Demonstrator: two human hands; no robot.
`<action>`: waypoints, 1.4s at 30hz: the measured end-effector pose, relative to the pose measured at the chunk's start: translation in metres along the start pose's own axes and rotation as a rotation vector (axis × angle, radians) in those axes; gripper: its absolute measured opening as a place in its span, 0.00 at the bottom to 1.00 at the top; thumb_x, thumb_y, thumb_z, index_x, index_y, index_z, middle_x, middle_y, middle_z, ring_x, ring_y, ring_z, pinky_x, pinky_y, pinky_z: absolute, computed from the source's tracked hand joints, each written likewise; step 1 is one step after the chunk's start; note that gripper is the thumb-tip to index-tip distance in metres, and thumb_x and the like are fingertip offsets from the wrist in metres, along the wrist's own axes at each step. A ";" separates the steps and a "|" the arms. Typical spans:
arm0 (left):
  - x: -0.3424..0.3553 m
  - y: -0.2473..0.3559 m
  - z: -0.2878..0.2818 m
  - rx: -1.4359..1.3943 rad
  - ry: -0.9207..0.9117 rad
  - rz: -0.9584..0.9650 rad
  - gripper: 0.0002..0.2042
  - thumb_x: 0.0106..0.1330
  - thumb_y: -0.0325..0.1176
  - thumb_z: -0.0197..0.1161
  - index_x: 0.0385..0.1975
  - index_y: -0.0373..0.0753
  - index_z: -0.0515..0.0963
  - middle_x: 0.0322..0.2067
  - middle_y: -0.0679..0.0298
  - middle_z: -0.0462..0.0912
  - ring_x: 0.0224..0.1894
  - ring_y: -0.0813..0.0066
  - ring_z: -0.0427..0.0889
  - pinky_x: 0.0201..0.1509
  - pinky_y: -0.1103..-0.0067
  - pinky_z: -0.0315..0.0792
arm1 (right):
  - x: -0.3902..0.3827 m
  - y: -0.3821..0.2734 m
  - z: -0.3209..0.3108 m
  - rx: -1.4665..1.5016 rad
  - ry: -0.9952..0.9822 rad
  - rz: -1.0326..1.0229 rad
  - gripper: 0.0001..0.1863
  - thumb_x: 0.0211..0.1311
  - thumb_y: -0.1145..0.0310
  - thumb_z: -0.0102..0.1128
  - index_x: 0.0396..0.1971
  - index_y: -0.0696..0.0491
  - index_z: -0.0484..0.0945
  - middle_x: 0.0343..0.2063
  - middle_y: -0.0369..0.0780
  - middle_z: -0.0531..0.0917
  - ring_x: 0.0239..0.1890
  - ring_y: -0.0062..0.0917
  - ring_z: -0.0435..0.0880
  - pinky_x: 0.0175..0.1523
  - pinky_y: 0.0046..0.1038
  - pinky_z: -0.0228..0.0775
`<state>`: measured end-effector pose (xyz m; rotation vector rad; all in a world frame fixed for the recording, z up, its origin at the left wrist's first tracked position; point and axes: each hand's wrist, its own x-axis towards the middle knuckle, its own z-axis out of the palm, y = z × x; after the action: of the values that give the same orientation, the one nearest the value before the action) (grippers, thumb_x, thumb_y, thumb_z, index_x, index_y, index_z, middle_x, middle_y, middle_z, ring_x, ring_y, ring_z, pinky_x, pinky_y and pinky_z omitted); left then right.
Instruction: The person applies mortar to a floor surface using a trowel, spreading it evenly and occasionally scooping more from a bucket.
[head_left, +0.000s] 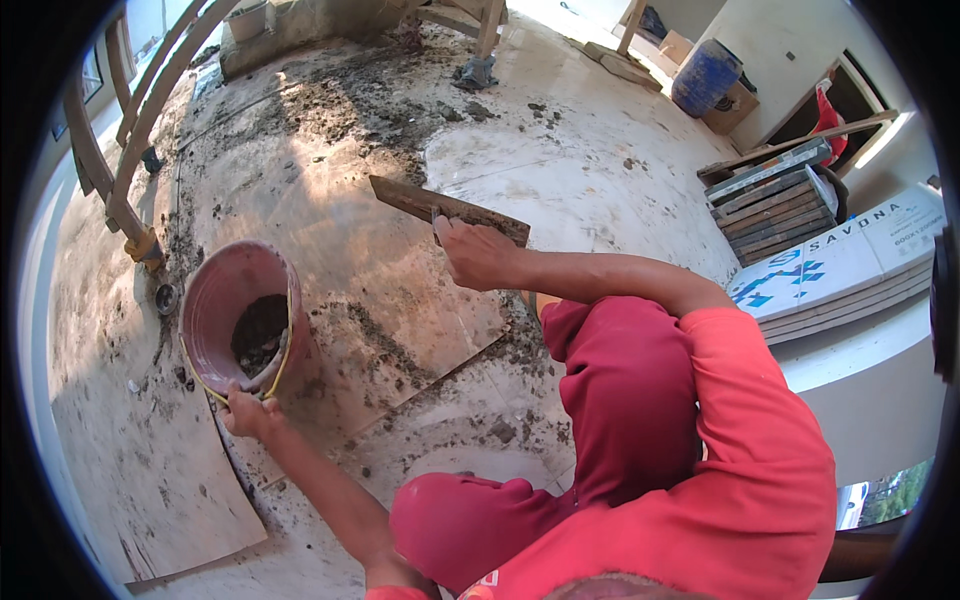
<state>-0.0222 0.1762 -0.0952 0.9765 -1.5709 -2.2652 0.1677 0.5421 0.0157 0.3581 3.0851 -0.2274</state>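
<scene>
My left hand [250,412] is closed at the near edge of a dusty reddish bucket [205,300], where its yellow handle [288,345] meets my fingers. The bucket leans so its mouth faces me, and a dark clump of dirt or mortar [262,330] lies inside. To the right, my right hand [475,250] grips a flat, narrow wooden board [485,216] with a pointed left end. The board is held low over the floor, slanting down to the right; I cannot tell whether its lower edge touches. My fingertips on its far side are partly hidden.
Dirt and crumbs [370,110] are scattered over floor sheets [165,470]. Curved wooden supports [120,195] stand at the left. A blue drum [706,78], stacked dark slabs [775,210] and flat boxes [845,260] line the right. Wooden trestle legs [489,28] stand at the back.
</scene>
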 end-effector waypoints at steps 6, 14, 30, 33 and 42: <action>0.009 -0.010 0.067 -0.120 -0.208 -0.060 0.17 0.67 0.26 0.62 0.53 0.27 0.73 0.45 0.54 0.81 0.34 0.65 0.84 0.29 0.74 0.80 | 0.059 0.012 0.050 0.287 -0.037 0.085 0.21 0.64 0.69 0.52 0.52 0.65 0.63 0.38 0.59 0.83 0.43 0.57 0.84 0.51 0.53 0.76; -0.055 0.020 0.084 0.573 -0.165 1.418 0.29 0.71 0.29 0.58 0.69 0.25 0.58 0.68 0.39 0.62 0.74 0.48 0.61 0.76 0.56 0.59 | 0.092 0.145 0.117 0.366 0.149 0.626 0.24 0.72 0.54 0.50 0.44 0.66 0.72 0.34 0.58 0.84 0.37 0.51 0.85 0.46 0.48 0.77; -0.143 -0.214 0.182 1.078 -1.758 1.042 0.27 0.68 0.28 0.55 0.69 0.33 0.65 0.72 0.44 0.61 0.77 0.45 0.56 0.80 0.55 0.51 | 0.214 0.256 0.113 0.751 -0.235 0.490 0.28 0.74 0.51 0.54 0.31 0.67 0.76 0.21 0.48 0.80 0.19 0.35 0.81 0.30 0.40 0.74; -0.157 -0.265 0.198 1.152 -1.573 1.053 0.29 0.70 0.33 0.54 0.72 0.34 0.61 0.73 0.45 0.57 0.78 0.46 0.52 0.80 0.52 0.47 | 0.248 0.265 0.124 0.741 -0.228 0.453 0.28 0.74 0.50 0.53 0.30 0.66 0.76 0.22 0.49 0.81 0.20 0.37 0.82 0.31 0.40 0.74; -0.162 -0.288 0.195 1.327 -1.483 1.058 0.31 0.73 0.40 0.52 0.74 0.36 0.58 0.74 0.45 0.56 0.78 0.46 0.52 0.80 0.49 0.45 | 0.346 0.292 0.146 0.823 -0.168 0.353 0.30 0.75 0.47 0.52 0.36 0.65 0.78 0.26 0.51 0.84 0.26 0.43 0.85 0.38 0.43 0.75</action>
<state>0.0315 0.5240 -0.2479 -1.6495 -2.8766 -0.6758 -0.1004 0.8796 -0.1856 0.8232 2.5431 -1.4118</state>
